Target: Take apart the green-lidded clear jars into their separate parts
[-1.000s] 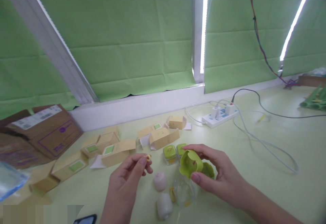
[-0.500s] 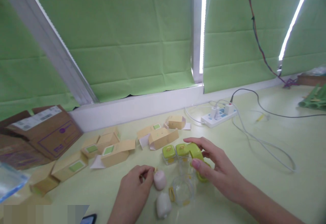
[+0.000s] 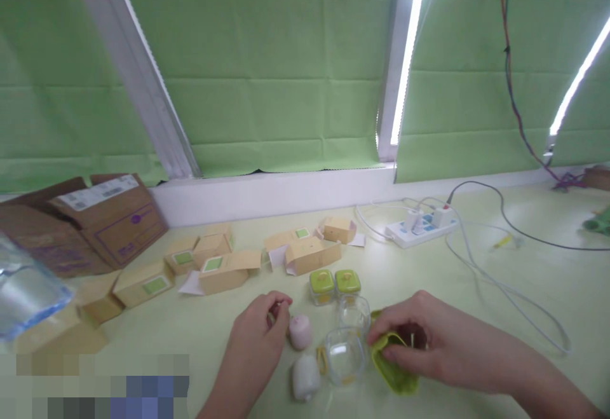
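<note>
Head view, read as a clock face: lime-green fabric blinds [image 3: 252, 107] fill the upper half, above a pale, glossy tabletop [image 3: 190, 330]. A brown cardboard box [image 3: 114, 234] stands open at nine o'clock. The right hand [image 3: 433, 343], between four and five, has thumb and fingers pinching the lime-green, soft-looking lid [image 3: 396, 371] at five o'clock, tilted (a second green edge peeks out behind the fingers). The left hand [image 3: 260, 343], near seven, has thumb and fingertips drawn close together; whether anything sits between them, I cannot tell. Tan paper cartons [image 3: 229, 273] spread from eight towards six. A white plastic power strip [image 3: 414, 234] lies between three and four. Between five and six stands a clear, rounded-square container [image 3: 344, 355]. At six, a white rounded object [image 3: 305, 377] sits below a smaller, pale pink rounded one [image 3: 300, 332], just beside the left fingertips.
</note>
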`<state>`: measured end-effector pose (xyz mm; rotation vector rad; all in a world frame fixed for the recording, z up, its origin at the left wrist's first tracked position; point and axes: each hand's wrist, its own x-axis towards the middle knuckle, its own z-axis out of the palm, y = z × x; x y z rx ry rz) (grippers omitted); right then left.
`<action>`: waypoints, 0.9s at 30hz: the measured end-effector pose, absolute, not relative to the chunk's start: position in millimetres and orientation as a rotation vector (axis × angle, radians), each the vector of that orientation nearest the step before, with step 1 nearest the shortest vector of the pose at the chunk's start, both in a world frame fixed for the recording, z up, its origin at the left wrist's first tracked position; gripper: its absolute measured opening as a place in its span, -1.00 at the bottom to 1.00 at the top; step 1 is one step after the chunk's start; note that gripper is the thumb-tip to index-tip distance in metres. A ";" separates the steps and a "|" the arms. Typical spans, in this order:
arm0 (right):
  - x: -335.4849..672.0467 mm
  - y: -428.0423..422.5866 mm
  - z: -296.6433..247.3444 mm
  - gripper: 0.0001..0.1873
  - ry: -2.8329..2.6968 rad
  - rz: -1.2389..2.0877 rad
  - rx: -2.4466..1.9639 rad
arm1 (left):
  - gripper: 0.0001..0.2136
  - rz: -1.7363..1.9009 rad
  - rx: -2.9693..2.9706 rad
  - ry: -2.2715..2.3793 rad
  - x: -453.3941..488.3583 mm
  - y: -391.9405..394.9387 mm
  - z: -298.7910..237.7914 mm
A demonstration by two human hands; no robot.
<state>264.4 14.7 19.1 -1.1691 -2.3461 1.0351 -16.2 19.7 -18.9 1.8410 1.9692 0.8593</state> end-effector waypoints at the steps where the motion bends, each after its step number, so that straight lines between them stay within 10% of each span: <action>1: 262.6 14.6 17.7 -0.69 -2.363 1.036 -1.107 | -0.74 0.860 1.842 1.964 -15.7 19.0 -18.9; 18: 249.1 28.4 0.1 -0.94 -2.575 0.656 -1.083 | -0.73 0.923 1.793 1.950 -13.8 19.9 -21.3; 27: 256.7 28.6 3.9 -0.71 -2.350 0.515 -0.948 | -0.60 1.038 1.722 1.869 -16.6 35.4 -23.8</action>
